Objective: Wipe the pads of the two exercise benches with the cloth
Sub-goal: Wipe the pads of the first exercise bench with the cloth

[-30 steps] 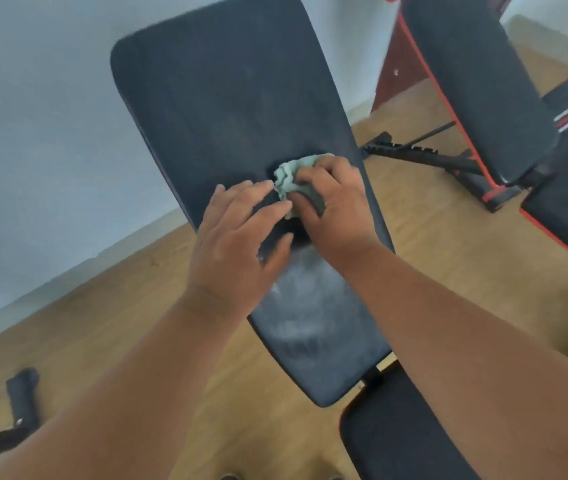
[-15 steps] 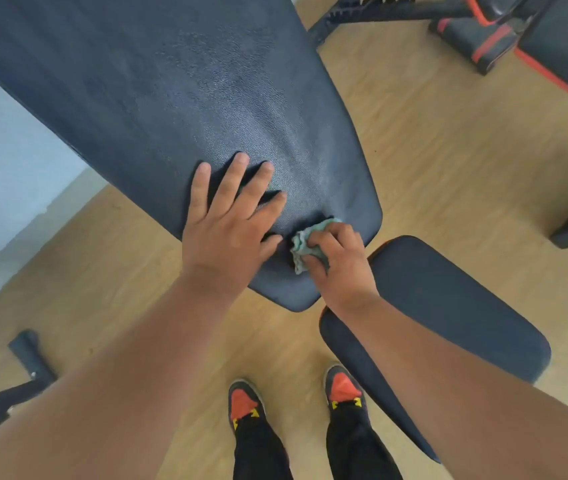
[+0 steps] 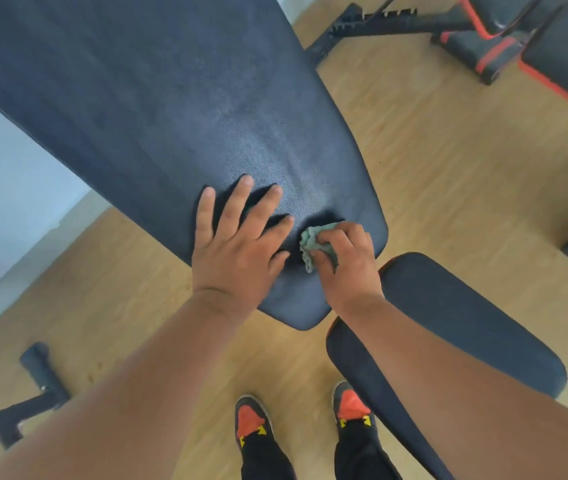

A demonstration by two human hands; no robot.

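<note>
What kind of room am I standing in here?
Probably a home gym or small workout room: two padded exercise benches, the near black bench and a red-trimmed bench, stand on a wooden floor.

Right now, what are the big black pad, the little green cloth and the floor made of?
Back pad: probably vinyl or faux leather, with a pebbly grain and dull sheen. Cloth: soft fabric, perhaps microfiber, scrunched in the right hand. Floor: wood or laminate, showing plank lines.

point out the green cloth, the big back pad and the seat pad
crumpled green cloth (image 3: pixel 309 244): head view, exposed bunched edge left of the right hand
large black textured back pad (image 3: pixel 178 109): head view, bare middle surface
smaller black seat pad (image 3: pixel 455 327): head view, bare top surface
</note>
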